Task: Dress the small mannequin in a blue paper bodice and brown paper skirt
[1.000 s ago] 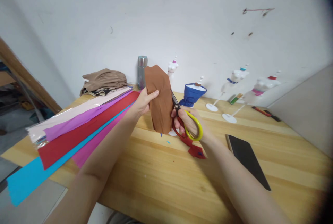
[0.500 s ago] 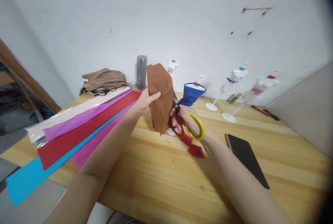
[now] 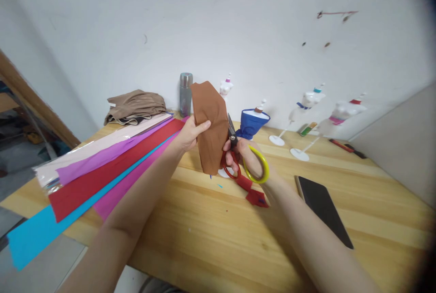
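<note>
My left hand [image 3: 191,134] grips a folded piece of brown fabric [image 3: 209,125] by its left side, thumb on top. It is held up above the table. In my right hand [image 3: 240,152] is a pair of scissors [image 3: 260,166] with one yellow and one red handle loop. The dark blades point up along the right edge of the fabric; whether they touch it I cannot tell. Behind the scissors stands a small mannequin wrapped in blue fabric [image 3: 251,122]. Red fabric scraps [image 3: 257,198] lie on the table under my right hand.
Coloured fabric strips [image 3: 112,170] and a folded brown cloth [image 3: 136,104] lie at the left. A steel flask [image 3: 185,95] stands by the wall. More small mannequins [image 3: 311,98] stand at the back right. A dark tablet-like slab [image 3: 323,211] lies on the wooden table [image 3: 204,243].
The scissors have shifted slightly right relative to the fabric edge, and their blades show more clearly beside it. The fabric has tilted a little. Both hands keep their hold.
</note>
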{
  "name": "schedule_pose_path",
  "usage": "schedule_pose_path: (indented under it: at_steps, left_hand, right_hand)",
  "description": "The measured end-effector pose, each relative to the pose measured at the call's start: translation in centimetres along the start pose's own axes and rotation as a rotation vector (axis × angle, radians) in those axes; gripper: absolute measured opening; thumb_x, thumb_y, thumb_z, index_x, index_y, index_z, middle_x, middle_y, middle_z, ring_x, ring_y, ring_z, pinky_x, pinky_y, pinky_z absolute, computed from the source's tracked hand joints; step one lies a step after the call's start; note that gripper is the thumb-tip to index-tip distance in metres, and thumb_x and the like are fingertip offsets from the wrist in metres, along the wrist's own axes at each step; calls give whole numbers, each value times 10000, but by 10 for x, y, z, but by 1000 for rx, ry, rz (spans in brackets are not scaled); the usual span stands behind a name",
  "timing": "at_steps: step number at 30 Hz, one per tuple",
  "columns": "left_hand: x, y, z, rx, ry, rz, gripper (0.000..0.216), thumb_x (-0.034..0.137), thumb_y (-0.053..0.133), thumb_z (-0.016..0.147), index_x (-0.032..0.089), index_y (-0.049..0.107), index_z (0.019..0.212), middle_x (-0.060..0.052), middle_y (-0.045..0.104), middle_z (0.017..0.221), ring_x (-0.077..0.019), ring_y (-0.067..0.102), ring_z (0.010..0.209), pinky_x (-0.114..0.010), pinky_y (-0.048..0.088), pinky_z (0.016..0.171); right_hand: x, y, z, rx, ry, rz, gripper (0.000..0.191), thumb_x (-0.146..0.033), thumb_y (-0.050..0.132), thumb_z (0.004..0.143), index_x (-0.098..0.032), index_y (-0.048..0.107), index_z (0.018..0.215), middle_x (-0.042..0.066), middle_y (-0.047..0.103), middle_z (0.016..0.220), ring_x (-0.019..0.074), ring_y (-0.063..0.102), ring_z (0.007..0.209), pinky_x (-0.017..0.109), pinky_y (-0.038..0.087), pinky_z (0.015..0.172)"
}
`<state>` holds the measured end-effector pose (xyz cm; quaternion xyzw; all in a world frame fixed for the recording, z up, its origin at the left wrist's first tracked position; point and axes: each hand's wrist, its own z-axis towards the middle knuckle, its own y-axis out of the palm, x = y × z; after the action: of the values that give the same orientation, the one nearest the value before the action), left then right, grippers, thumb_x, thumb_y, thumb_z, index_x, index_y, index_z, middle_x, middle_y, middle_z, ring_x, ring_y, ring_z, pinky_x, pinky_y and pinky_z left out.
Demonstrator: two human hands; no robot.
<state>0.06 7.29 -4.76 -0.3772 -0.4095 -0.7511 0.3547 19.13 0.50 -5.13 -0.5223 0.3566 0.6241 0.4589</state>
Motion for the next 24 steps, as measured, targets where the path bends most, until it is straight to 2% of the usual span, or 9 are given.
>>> schedule_pose_path:
  at_steps: [16,19,24]
  left_hand:
    - [-3,-2,2,29,12,-3,650,431,896,659,165,630,1189,-144,694,1240,-311,635,1171,-487,450,1062]
    - [-1,-1,1,23,7,-6,632,430,889,669,162,637,1183,-142,699,1227,-309,638,1162,-485,453,1059]
    - [-2,-2,2,17,2,-14,620,419,895,665,162,638,1166,-140,713,1204,-305,650,1139,-483,463,1049]
  right_hand:
    - [-6,6,-2,71,79,-18,498,-706,601,810,-210,570,778,-51,554,463,81,399,292,201,333,291]
    - [-6,5,-3,55,57,-15,518,-734,595,811,-216,573,805,-48,561,497,87,405,311,217,349,305]
    - [0,0,-2,-1,-5,0,603,-804,553,815,-205,589,882,-17,628,607,102,506,402,230,426,389]
